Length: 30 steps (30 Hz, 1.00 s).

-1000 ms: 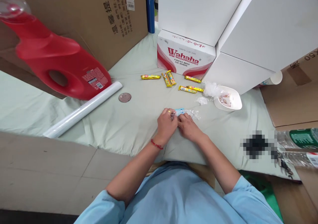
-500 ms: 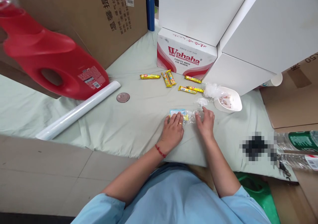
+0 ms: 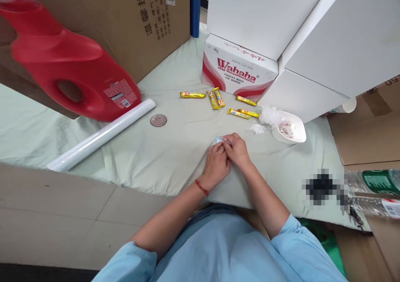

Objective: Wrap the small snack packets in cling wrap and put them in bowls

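A small light-blue packet lies on the cloth-covered table, mostly hidden beneath my fingers. My left hand, with a red cord at the wrist, is closed over its near side. My right hand meets it from the right, fingers pinched at the packet's right part. The clear film around the packet is covered by the hands. Beyond them lie several yellow-wrapped snack sticks. To the right, crumpled clear plastic rests against a white tub, with a smaller scrap nearer me.
On the left are a white roll, a round metallic disc and a big red jug. A Wahaha carton and white boxes stand at the back. Plastic bottles lie at the right edge.
My right hand has moved left and in against my left hand, folding the clear film toward the packet. More of the packet is now covered. The view has shifted slightly.
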Each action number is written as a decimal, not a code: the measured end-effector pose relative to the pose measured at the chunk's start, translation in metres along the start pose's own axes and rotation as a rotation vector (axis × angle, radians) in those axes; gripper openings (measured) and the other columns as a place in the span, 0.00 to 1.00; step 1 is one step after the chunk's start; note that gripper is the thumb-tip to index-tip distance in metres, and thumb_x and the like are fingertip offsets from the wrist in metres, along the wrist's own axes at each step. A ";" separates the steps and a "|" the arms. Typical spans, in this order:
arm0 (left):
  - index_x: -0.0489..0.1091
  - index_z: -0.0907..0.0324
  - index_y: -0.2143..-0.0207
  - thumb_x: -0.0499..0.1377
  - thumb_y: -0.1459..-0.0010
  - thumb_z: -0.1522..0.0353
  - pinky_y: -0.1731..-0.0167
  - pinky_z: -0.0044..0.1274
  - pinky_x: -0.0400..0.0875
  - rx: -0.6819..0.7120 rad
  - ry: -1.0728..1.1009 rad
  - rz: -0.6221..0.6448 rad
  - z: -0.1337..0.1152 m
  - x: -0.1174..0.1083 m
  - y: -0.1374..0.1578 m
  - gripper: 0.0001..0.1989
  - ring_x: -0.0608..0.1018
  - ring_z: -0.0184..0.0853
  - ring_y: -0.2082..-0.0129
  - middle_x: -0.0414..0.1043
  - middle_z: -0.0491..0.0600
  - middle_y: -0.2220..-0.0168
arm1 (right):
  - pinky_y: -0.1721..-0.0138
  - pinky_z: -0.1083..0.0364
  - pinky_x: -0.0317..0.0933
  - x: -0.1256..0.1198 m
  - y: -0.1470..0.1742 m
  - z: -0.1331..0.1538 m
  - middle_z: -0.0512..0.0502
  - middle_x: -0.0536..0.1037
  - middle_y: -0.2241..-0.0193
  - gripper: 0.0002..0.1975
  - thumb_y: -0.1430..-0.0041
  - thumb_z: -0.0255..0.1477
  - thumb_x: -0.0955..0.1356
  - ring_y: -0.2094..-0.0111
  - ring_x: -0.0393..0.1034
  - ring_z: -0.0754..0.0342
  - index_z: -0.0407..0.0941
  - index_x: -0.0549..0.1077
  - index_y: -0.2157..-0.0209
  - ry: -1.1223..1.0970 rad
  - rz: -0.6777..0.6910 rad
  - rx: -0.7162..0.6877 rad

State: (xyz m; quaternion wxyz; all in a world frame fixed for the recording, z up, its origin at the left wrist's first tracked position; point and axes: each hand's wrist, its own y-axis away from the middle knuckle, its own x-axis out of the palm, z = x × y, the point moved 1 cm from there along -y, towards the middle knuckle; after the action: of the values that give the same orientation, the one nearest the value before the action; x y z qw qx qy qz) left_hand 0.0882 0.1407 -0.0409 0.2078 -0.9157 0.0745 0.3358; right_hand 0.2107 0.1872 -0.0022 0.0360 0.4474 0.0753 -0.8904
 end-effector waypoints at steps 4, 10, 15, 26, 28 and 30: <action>0.78 0.54 0.58 0.54 0.48 0.79 0.35 0.41 0.71 -0.119 0.362 -0.299 0.025 -0.007 -0.001 0.20 0.79 0.42 0.43 0.82 0.51 0.49 | 0.49 0.48 0.65 0.016 0.011 0.014 0.40 0.78 0.59 0.19 0.23 0.35 0.60 0.54 0.70 0.44 0.46 0.81 0.57 0.200 -0.016 -0.031; 0.72 0.55 0.57 0.55 0.50 0.76 0.39 0.35 0.70 -0.351 0.453 -0.656 0.037 -0.014 -0.002 0.18 0.77 0.39 0.48 0.76 0.49 0.55 | 0.45 0.42 0.64 0.034 0.037 0.030 0.31 0.75 0.45 0.21 0.27 0.42 0.67 0.46 0.62 0.37 0.42 0.76 0.43 0.424 -0.013 -0.091; 0.70 0.55 0.58 0.56 0.41 0.71 0.47 0.32 0.74 -0.360 0.473 -0.592 0.030 -0.018 -0.004 0.08 0.77 0.38 0.53 0.74 0.50 0.57 | 0.42 0.41 0.65 0.019 0.038 0.024 0.34 0.77 0.47 0.15 0.27 0.35 0.66 0.45 0.64 0.38 0.46 0.78 0.46 0.235 -0.072 -0.042; 0.68 0.57 0.46 0.59 0.33 0.52 0.58 0.28 0.77 -0.385 0.652 -0.114 0.021 -0.011 -0.007 0.22 0.81 0.37 0.58 0.79 0.51 0.56 | 0.60 0.47 0.76 -0.010 0.059 -0.010 0.46 0.83 0.60 0.26 0.38 0.51 0.69 0.62 0.78 0.47 0.49 0.74 0.46 -0.947 -0.194 0.393; 0.69 0.56 0.49 0.63 0.36 0.54 0.62 0.26 0.75 -0.408 0.599 -0.076 0.021 -0.010 -0.007 0.20 0.79 0.35 0.65 0.78 0.47 0.62 | 0.59 0.48 0.76 0.000 0.063 -0.007 0.45 0.84 0.56 0.28 0.39 0.52 0.71 0.59 0.79 0.47 0.49 0.74 0.45 -1.018 -0.210 0.393; 0.70 0.56 0.51 0.63 0.37 0.57 0.63 0.26 0.74 -0.391 0.549 -0.055 0.019 -0.011 -0.006 0.17 0.78 0.34 0.66 0.77 0.45 0.64 | 0.57 0.49 0.76 0.007 0.069 -0.008 0.44 0.83 0.50 0.29 0.41 0.52 0.73 0.55 0.79 0.47 0.50 0.75 0.44 -1.019 -0.238 0.379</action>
State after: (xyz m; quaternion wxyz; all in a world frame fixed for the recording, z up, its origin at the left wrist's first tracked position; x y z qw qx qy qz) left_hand 0.0703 0.1547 -0.0450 0.0096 -0.9961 0.0372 0.0789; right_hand 0.2218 0.1209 -0.0191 -0.1139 -0.0527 -0.0631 -0.9901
